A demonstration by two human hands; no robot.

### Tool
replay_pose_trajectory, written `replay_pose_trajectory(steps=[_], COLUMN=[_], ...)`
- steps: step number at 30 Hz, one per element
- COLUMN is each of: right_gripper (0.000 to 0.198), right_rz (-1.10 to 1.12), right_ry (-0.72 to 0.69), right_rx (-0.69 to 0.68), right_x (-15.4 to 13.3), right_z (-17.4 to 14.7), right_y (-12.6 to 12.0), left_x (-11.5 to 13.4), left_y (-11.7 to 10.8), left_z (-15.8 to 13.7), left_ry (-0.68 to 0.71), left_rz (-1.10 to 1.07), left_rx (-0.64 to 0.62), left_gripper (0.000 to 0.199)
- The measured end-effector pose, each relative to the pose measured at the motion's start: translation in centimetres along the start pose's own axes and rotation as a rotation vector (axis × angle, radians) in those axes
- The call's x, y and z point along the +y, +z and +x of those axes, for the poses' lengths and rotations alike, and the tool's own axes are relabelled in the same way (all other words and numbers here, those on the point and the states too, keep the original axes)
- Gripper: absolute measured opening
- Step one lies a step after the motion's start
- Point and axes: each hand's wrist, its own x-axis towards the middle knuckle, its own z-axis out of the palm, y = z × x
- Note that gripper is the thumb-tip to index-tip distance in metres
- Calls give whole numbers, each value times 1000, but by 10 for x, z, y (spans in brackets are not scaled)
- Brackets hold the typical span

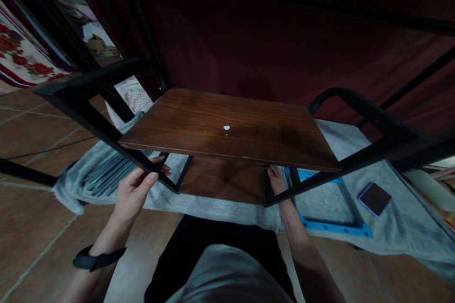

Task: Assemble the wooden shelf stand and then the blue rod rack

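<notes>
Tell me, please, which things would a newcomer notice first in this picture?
The brown wooden board in the middle stands out first, with a small white mark near its centre. Nearer the viewer, the left hand grips the black frame, and the right hand is at its other side. To the right, blue strips lie on grey cloth.

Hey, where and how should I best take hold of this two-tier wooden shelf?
Probably grip the two-tier wooden shelf by its left side frame and right side frame, one hand from each outer side. Their slim black bars leave openings to reach through, as the left hand does; the wide, flat upper board offers only edges.
</notes>
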Motion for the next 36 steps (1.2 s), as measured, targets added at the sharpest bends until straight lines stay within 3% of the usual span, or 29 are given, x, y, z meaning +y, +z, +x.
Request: replay_pose_trajectory(steps=[15, 21, 26, 30, 33, 36], right_gripper=[32, 31, 29, 29, 28, 27], right_rz=[22, 178, 159, 134, 118, 128], right_ry=[200, 250, 311, 338, 375, 396], right_rx=[-122, -192, -168, -197, -196, -198], right_x=[-4, -5, -1, 3, 7, 10], right_z=[-120, -125, -126, -125, -123, -122], right_y=[-52, -50, -45, -45, -45, -45], left_x=[4, 3, 4, 3, -10, -36], left_y=[4, 4, 4, 5, 3, -1], left_z=[-2, -2, -3, -5, -4, -4], left_ry=[46, 25, 15, 1, -26, -160], left_rz=[79, 60, 20, -68, -149, -32], left_rx=[31, 20, 21, 7, 115, 252], left_gripper=[41, 44, 43, 54, 58, 52])
